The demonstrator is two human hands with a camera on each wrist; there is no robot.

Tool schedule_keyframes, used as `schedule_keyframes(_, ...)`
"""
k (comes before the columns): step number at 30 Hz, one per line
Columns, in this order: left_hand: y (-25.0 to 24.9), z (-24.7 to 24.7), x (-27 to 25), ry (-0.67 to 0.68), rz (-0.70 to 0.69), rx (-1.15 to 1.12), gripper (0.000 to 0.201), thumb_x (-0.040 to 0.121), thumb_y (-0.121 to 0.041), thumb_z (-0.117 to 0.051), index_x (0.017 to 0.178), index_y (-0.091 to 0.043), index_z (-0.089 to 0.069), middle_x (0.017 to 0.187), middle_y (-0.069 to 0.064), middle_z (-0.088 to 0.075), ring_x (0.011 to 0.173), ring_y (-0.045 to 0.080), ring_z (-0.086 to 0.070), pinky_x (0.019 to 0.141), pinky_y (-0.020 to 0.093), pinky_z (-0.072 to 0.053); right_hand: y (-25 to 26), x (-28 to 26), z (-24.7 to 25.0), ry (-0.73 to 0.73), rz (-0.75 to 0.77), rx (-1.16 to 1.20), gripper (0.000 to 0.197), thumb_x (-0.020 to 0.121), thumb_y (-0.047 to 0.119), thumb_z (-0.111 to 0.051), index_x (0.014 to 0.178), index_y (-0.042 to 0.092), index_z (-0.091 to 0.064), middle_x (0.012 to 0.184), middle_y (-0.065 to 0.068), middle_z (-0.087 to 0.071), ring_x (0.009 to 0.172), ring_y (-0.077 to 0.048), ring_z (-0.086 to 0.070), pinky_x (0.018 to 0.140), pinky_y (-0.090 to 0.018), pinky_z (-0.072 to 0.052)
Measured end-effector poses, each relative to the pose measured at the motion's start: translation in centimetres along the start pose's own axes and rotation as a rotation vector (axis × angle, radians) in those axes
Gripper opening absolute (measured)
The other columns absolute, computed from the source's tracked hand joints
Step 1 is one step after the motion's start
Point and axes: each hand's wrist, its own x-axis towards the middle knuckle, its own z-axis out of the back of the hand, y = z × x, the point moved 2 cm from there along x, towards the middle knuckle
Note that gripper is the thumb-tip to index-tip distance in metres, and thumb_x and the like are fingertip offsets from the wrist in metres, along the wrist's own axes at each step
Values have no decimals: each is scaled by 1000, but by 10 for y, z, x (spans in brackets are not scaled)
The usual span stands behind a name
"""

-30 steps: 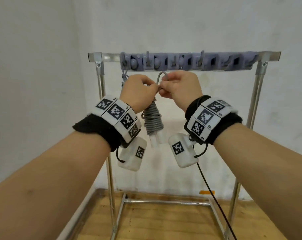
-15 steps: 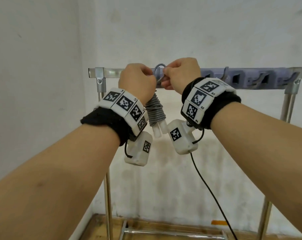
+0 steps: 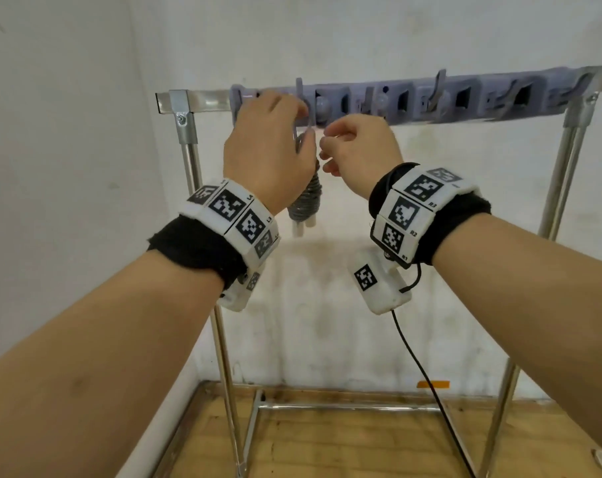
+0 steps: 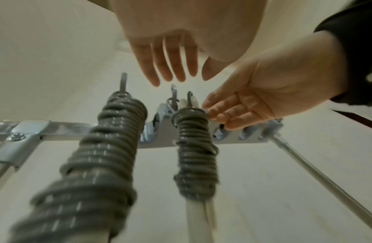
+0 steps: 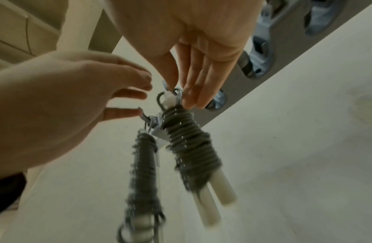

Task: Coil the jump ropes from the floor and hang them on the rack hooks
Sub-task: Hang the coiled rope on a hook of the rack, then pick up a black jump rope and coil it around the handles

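Two coiled grey jump ropes hang from hooks at the left end of the purple hook rail (image 3: pixel 430 98). The first coil (image 4: pixel 104 156) (image 5: pixel 143 164) hangs furthest left. The second coil (image 3: pixel 306 201) (image 4: pixel 196 156) (image 5: pixel 191 148) hangs beside it, blurred, its white handles (image 3: pixel 303 227) pointing down. My left hand (image 3: pixel 268 146) (image 4: pixel 174 69) hovers over the hooks with straight fingers and holds nothing. My right hand (image 3: pixel 358 146) (image 5: pixel 191 92) has relaxed fingers, its fingertips at the top of the second coil. The head view hides the first coil behind my left hand.
The rail sits on a metal rack (image 3: pixel 186 132) against a white wall. Several bare hooks (image 3: pixel 437 94) stick out further right. A black cable (image 3: pixel 423 367) drops from my right wrist to the wooden floor (image 3: pixel 344 443) inside the rack's base bars.
Both hands lifted the coil by its loop up to the rail and leftward. The loop now sits on a hook, and the fingers that pinched it have loosened.
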Motion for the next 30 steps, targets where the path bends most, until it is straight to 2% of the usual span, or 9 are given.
schedule_keyframes(2,-12,0,-28,65,-118,-51,25,88,-24,-52,107,-11,-62,109,4,-60,104,22,-52,82,28,-39,-14,-26,7,35,7,-66,8,85,12,-58,87,13,-66,83,-8,-69,76,-23,-66,79,-40,-55)
schedule_keyframes(5,-27,-6,-77,284,-147,-144,23,84,-20,-54,103,-12,-64,98,0,-61,87,18,-55,79,34,-46,-47,-74,14,136,-48,-142,13,84,12,-57,76,18,-65,74,-3,-68,72,-20,-66,76,-37,-55)
schedule_keyframes(7,-35,-13,-115,465,-118,-159,21,84,-20,-55,102,-16,-65,93,-4,-63,81,14,-57,78,37,-49,-77,-110,15,234,-103,-223,13,86,14,-56,77,19,-65,76,1,-67,77,-19,-65,79,-36,-53)
schedule_keyframes(10,-43,-29,-179,755,-84,-137,22,84,-23,-55,105,-20,-64,93,-9,-63,85,13,-58,80,37,-50,-128,-167,18,352,-174,-333,15,89,15,-54,88,13,-68,86,-1,-67,83,-19,-63,82,-33,-49)
schedule_keyframes(14,-43,-55,-260,1032,-60,-119,23,84,-29,-56,106,-24,-63,91,-13,-59,88,12,-57,80,35,-49,-191,-249,19,453,-311,-398,16,91,18,-53,91,16,-69,91,1,-68,82,-14,-59,74,-23,-43)
schedule_keyframes(19,-52,-99,-366,1269,-16,-164,21,82,-36,-60,100,-26,-63,81,-17,-50,83,11,-54,74,31,-48,-272,-353,9,673,-549,-468,17,92,25,-53,98,19,-68,95,1,-67,86,-15,-57,70,-23,-38)
schedule_keyframes(23,-59,-132,-452,1464,45,-205,25,84,-41,-58,105,-29,-63,89,-17,-52,87,9,-54,71,27,-43,-328,-409,3,867,-739,-541,20,92,28,-53,97,18,-69,91,1,-64,84,-15,-55,69,-24,-38)
schedule_keyframes(26,-62,-152,-506,1593,41,-223,20,87,-39,-55,101,-29,-64,95,-9,-61,88,16,-58,70,31,-48,-362,-437,-5,1036,-807,-608,21,92,26,-53,97,14,-69,93,-5,-66,83,-17,-56,69,-27,-43)
schedule_keyframes(30,-57,-180,-583,1763,77,-245,20,91,-37,-53,102,-27,-66,100,-6,-64,91,18,-60,68,29,-46,-415,-472,-28,1238,-876,-648,21,93,27,-52,102,16,-67,103,-5,-64,95,-24,-60,72,-28,-45)
